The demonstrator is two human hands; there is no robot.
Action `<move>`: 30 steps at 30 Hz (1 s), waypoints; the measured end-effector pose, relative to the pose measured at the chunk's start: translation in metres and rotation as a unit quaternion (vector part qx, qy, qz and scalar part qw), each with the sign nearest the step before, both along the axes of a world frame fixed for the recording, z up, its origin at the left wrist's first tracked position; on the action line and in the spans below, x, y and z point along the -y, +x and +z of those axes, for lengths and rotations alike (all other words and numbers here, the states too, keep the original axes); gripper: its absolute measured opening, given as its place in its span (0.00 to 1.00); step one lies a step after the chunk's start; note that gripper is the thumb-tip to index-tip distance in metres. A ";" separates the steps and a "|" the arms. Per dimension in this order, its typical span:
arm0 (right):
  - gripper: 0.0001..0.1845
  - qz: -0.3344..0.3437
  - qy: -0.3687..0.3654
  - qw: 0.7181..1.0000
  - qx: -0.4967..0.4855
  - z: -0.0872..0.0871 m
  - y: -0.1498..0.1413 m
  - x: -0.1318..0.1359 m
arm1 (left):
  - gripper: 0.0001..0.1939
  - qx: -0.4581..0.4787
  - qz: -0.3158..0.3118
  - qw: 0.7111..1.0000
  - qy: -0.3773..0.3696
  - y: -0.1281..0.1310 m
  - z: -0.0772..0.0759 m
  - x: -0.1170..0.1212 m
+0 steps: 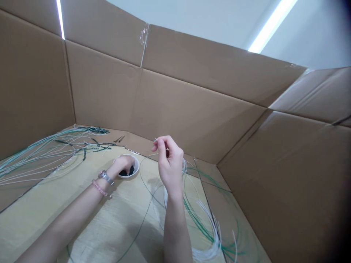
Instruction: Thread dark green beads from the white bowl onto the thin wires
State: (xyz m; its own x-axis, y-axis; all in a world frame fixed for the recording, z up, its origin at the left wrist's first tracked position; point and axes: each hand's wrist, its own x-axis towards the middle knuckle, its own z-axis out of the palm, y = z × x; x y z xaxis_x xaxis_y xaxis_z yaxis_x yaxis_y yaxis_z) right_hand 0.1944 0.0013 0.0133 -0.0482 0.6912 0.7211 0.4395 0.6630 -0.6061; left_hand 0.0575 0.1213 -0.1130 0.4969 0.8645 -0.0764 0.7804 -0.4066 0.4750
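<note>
My left hand (124, 163) reaches down into a small white bowl (138, 168) of small black pieces (126, 173). Its fingertips are hidden among them, so I cannot tell whether they grip anything. Higher and to the right, my right hand (169, 160) is closed in a pinch on a thin wire, whose pale tip (155, 139) shows just past the fingers. A thin strand (140, 171) loops from near this hand down to the yellowish work surface (109, 223).
Green and white wires (35, 155) with dark pieces on some ends lie at the left. Two small pointed tools (120, 139) rest behind the bowl. More white and green wires (210, 233) are coiled at the right. Cardboard walls (192, 109) surround the surface.
</note>
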 end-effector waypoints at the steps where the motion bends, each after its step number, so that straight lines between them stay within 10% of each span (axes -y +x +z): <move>1: 0.12 0.002 -0.001 1.000 0.000 0.000 0.000 0.000 | 0.16 -0.021 0.007 1.000 -0.022 -0.001 0.000 0.001; 9: 0.09 0.017 -0.023 1.000 -0.004 -0.001 0.001 0.003 | 0.16 -0.028 0.024 0.994 -0.103 -0.011 0.006 0.001; 15: 0.06 0.023 -0.003 0.999 -0.043 0.001 -0.001 0.010 | 0.10 0.223 -0.029 0.974 -0.014 -0.021 0.054 0.015; 22: 0.02 -0.005 0.077 0.997 -0.030 0.001 -0.004 0.028 | 0.16 0.592 -0.010 0.800 0.097 0.002 0.099 0.078; 26: 0.06 -0.026 0.155 0.988 -0.008 0.003 -0.007 0.036 | 0.05 0.763 -0.089 0.640 -0.021 0.010 0.114 0.111; 30: 0.08 -0.010 0.199 0.980 -0.003 0.005 -0.009 0.041 | 0.04 0.792 -0.123 0.590 -0.099 0.010 0.122 0.123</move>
